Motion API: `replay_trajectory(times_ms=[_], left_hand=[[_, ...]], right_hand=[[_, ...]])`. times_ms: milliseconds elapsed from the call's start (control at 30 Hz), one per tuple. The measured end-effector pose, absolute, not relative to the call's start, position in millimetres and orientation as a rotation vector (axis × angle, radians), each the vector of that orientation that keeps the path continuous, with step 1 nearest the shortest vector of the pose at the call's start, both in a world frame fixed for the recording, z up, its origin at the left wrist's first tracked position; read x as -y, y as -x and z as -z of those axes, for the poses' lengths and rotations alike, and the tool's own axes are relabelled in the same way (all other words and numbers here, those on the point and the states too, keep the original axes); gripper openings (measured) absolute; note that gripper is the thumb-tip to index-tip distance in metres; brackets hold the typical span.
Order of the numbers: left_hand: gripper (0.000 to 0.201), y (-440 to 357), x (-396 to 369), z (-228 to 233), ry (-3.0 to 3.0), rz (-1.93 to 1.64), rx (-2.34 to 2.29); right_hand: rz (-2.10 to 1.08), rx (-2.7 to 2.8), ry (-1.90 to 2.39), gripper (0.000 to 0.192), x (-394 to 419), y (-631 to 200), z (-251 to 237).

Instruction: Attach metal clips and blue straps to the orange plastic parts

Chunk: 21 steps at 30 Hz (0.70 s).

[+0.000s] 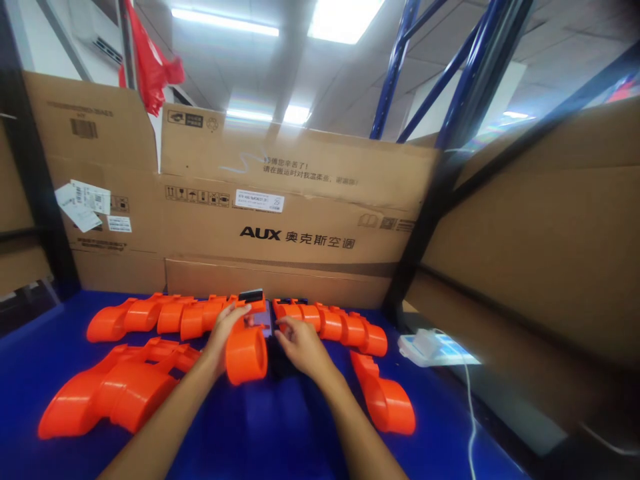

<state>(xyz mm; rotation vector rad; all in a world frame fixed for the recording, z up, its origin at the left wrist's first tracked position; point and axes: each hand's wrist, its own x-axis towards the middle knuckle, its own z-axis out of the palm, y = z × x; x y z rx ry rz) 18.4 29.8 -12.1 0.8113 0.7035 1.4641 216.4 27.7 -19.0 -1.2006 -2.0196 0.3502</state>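
An orange plastic housing (pixel 246 354) with a round open mouth lies on the blue table (pixel 280 433) in front of me. My left hand (pixel 223 333) rests on its left side, fingers reaching toward a small dark device (pixel 261 315) behind it. My right hand (pixel 300 347) lies just right of the housing, fingertips on the dark device. Whether either hand actually grips anything is unclear.
More orange housings lie in rows: a far left row (pixel 150 315), a far right row (pixel 335 323), a near left pile (pixel 113 390), one at near right (pixel 385 399). Cardboard boxes (pixel 280 220) wall the back and right. A white power strip (pixel 425 347) with cable sits right.
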Motion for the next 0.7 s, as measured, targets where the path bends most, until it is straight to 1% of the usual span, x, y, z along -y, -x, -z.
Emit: replay_trajectory(times_ms=[100,300,500,600,700], left_hand=[[0.025,-14,-32,11,-0.758,-1.469,-0.698],[0.027,-14,-35,13,-0.744,-1.434,-0.652],[0.029,-18,-39,20,-0.922,-1.461,-0.727],[0.028,-22,-35,19,-0.944,-1.483,-0.737],[0.027,-27,-31,20,-0.967,-1.508,-0.732]], right_hand=[[-0.259,2.162,1.357,0.021,-31,-212,26],[-0.199,2.229,1.467,0.012,-36,-201,33],[-0.166,2.173,1.354,0.012,-35,-207,25],[-0.266,2.054,1.207,0.011,-31,-215,20],[-0.493,1.788,1.099,0.016,-28,-217,17]])
